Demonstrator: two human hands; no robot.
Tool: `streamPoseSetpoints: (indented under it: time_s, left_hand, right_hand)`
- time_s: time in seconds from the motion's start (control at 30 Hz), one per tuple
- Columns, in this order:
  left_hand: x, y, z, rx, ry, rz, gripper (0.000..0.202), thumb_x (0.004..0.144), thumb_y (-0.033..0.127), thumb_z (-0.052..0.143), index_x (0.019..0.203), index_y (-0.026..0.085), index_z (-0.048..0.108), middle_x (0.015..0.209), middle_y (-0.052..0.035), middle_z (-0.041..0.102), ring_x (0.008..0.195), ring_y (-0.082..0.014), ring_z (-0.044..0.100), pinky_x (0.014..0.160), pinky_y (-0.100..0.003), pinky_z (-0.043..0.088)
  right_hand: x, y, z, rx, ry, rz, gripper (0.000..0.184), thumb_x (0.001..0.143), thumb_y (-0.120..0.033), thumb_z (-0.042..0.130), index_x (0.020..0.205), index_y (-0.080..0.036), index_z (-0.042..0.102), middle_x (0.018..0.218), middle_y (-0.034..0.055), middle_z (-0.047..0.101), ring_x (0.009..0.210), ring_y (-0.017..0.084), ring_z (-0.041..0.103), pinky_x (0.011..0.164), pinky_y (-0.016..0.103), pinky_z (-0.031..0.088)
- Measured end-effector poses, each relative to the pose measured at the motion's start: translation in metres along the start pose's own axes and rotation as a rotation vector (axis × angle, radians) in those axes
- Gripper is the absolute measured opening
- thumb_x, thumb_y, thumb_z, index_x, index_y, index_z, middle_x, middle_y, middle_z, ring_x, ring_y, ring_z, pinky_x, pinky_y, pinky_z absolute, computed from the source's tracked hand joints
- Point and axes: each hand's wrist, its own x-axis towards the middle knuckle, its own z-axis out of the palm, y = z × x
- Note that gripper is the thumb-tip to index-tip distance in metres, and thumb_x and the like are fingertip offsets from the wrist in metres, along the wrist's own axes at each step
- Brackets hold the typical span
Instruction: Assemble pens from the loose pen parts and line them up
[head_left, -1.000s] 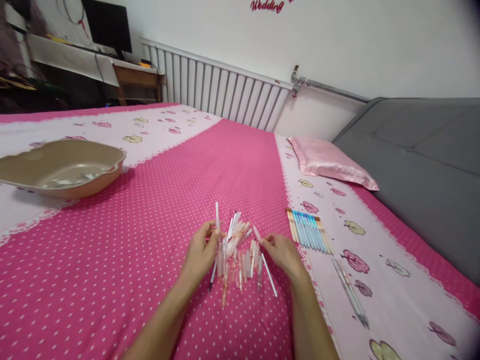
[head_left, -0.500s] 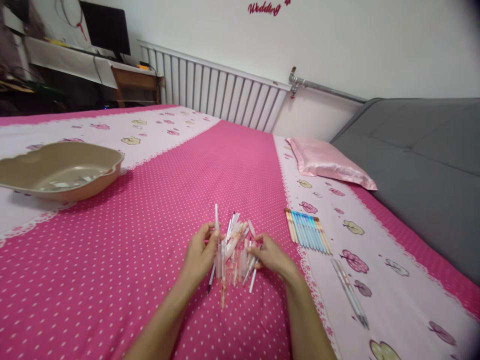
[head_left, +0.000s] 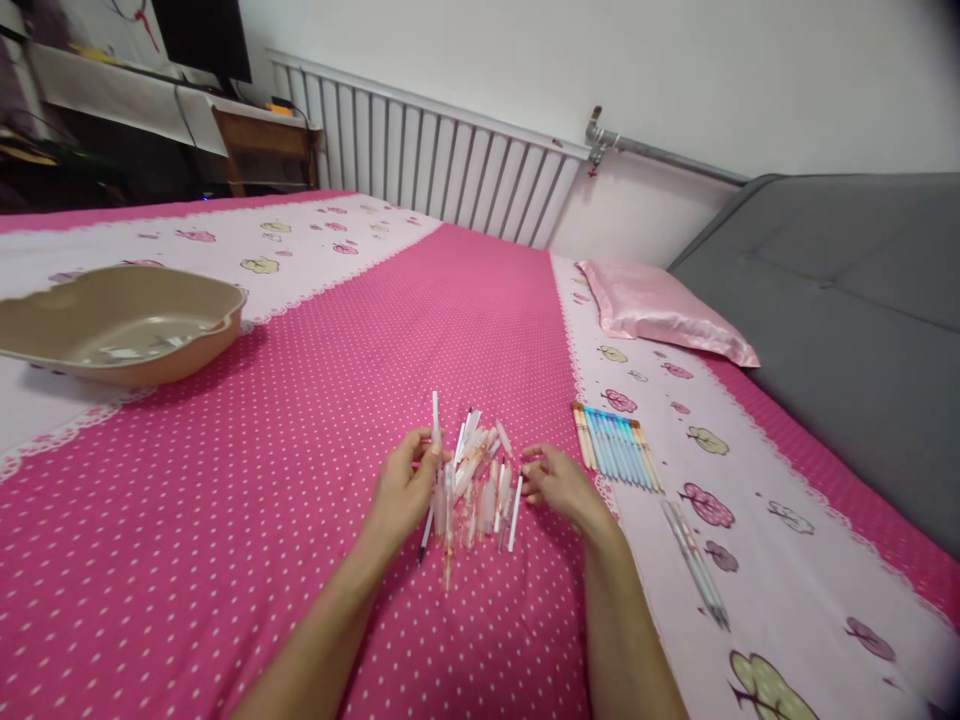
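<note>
A loose pile of pen parts (head_left: 476, 465), with pale pink and clear barrels and thin white sticks, lies on the pink dotted bedspread. At its left edge, my left hand (head_left: 409, 485) pinches a slim white pen tube (head_left: 435, 412) that points away from me. My right hand (head_left: 559, 485) is beside the pile's right edge, its fingers loosely bent and apart with nothing seen between them. Just by those fingertips lies a thin white stick (head_left: 515, 513). Further right is a neat row of blue and cream pens (head_left: 619, 447). Nearer me, several grey-white pens (head_left: 696, 565) lie together.
A beige basin (head_left: 187, 350) with small whitish pieces inside sits on the bed at left. At the back right are a pink satin pillow (head_left: 664, 310) and a grey headboard (head_left: 840, 270). A white radiator (head_left: 427, 145) runs along the wall, near a desk with a monitor (head_left: 202, 40).
My right hand has drawn back from the pile to the right, and a white stick there has shifted slightly. My left hand keeps its pinch on the tube. The view has tilted down a little.
</note>
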Motion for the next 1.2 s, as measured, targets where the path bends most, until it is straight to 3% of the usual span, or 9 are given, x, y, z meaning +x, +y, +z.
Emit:
streamPoseSetpoints:
  time_s: [0.27,0.5,0.87,1.0,1.2]
  left_hand:
    - [0.000,0.000,0.000,-0.015,0.005,-0.011,0.029,0.079,0.042,0.050,0.094,0.017,0.058,0.082,-0.0064,0.066,0.080,-0.0219,0.062,0.072,-0.033,0.045]
    - [-0.001,0.003,-0.001,0.009,-0.001,-0.013,0.030,0.080,0.042,0.050,0.093,0.017,0.057,0.086,-0.0081,0.066,0.083,-0.0231,0.061,0.074,-0.035,0.046]
    - [0.001,-0.004,0.000,-0.027,0.004,0.001,0.028,0.079,0.041,0.050,0.091,0.017,0.058,0.082,-0.0062,0.065,0.080,-0.0216,0.061,0.074,-0.034,0.045]
    - [0.001,-0.003,0.000,0.002,0.008,0.012,0.027,0.081,0.040,0.049,0.092,0.017,0.058,0.082,-0.0057,0.065,0.080,-0.0216,0.061,0.074,-0.033,0.046]
    - [0.001,-0.001,0.000,-0.002,-0.004,0.009,0.028,0.081,0.039,0.050,0.095,0.017,0.057,0.086,-0.0068,0.065,0.080,-0.0212,0.061,0.073,-0.033,0.046]
  right_hand:
    - [0.007,-0.002,0.002,-0.334,0.195,-0.185,0.023,0.080,-0.017,0.047,0.095,-0.018,0.064,0.093,0.0084,0.069,0.085,0.021,0.064,0.077,0.034,0.047]
    - [0.011,-0.003,0.016,-0.430,0.136,-0.400,0.038,0.082,-0.012,0.041,0.114,-0.019,0.062,0.115,0.0083,0.064,0.107,0.020,0.056,0.095,0.036,0.039]
    - [0.008,-0.005,0.016,-0.369,0.085,-0.370,0.037,0.080,-0.012,0.046,0.112,-0.020,0.063,0.110,0.0073,0.067,0.099,0.021,0.061,0.092,0.038,0.042]
    - [0.002,-0.014,0.017,-0.386,0.097,-0.457,0.034,0.082,-0.016,0.045,0.110,-0.019,0.064,0.112,0.0091,0.066,0.104,0.021,0.058,0.094,0.038,0.040]
    - [-0.007,-0.026,0.027,-0.355,-0.077,-0.610,0.033,0.080,-0.009,0.047,0.103,-0.022,0.066,0.107,0.0051,0.065,0.104,0.018,0.056,0.095,0.036,0.039]
